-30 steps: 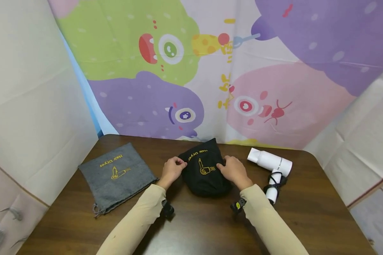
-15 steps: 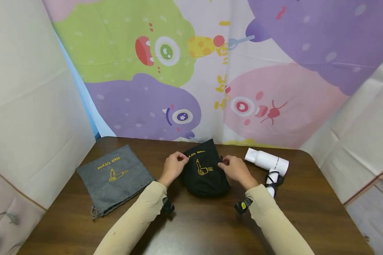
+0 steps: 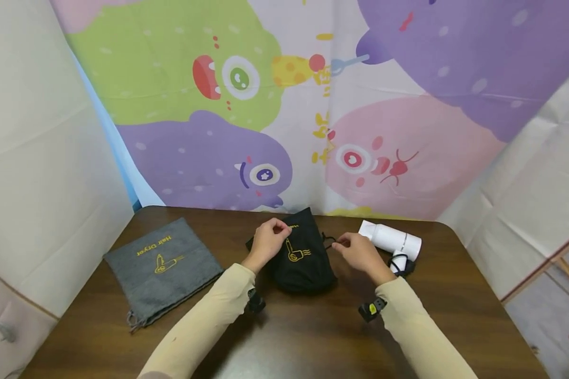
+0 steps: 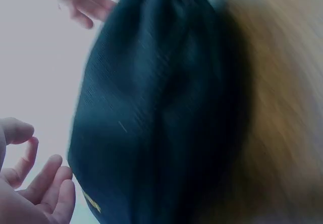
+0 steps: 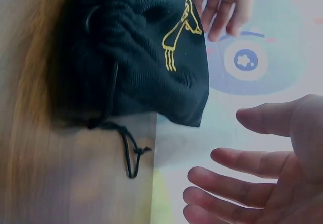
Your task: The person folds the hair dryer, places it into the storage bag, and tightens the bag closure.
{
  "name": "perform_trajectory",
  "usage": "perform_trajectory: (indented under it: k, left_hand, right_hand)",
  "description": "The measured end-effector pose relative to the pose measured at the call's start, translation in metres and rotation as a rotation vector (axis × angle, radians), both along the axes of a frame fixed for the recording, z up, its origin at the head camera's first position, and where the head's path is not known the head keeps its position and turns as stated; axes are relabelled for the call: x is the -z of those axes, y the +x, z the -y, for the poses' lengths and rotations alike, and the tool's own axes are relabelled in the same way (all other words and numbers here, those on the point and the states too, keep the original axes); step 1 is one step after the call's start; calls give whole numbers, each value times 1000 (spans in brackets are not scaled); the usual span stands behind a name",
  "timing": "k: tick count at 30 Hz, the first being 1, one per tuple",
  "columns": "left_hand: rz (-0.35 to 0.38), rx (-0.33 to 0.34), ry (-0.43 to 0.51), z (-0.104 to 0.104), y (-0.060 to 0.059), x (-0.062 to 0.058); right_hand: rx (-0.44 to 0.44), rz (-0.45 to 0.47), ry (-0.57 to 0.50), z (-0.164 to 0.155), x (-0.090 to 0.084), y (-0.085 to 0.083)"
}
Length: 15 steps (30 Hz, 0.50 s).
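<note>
A black drawstring pouch (image 3: 301, 273) with yellow "Hair Dryer" print and a dryer drawing stands bulging at the table's middle. My left hand (image 3: 268, 239) is over its left side, thumb and index loosely bent with nothing between them. In the left wrist view, that hand's fingertips (image 4: 63, 183) are close to the cloth; contact cannot be told. My right hand (image 3: 359, 252) is off the pouch's right side; the right wrist view shows its fingers (image 5: 242, 158) spread and holding nothing. A knotted cord loop (image 5: 132, 156) hangs from the pouch. The pouch's contents are hidden.
A grey drawstring pouch (image 3: 163, 271) lies flat at the left. At the right, behind my right hand, is a white hair dryer (image 3: 393, 239), its black cord wrapped round the handle. A cartoon cloth (image 3: 308, 184) hangs behind the table (image 3: 284, 337).
Both hands have come away from the pouch's sides: my left hand has moved up and right over it, my right hand outward. The pouch now stands narrower, with its cord showing at the right.
</note>
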<state>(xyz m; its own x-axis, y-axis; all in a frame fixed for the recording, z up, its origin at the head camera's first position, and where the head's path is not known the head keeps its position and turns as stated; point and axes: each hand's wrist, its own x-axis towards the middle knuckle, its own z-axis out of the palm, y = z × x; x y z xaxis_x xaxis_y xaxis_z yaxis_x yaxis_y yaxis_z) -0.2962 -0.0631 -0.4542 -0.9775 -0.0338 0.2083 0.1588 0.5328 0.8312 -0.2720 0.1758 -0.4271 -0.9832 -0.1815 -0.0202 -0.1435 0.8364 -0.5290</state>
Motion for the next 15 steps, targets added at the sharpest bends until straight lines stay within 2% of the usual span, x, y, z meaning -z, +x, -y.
perform_trajectory:
  k: [7, 15]
  left_hand:
    - [-48, 138, -4, -21, -1, -20]
    - [12, 216, -5, -46, -8, -25]
  right_hand:
    - [-3, -13, 18, -21, -4, 5]
    - [55, -28, 18, -46, -8, 15]
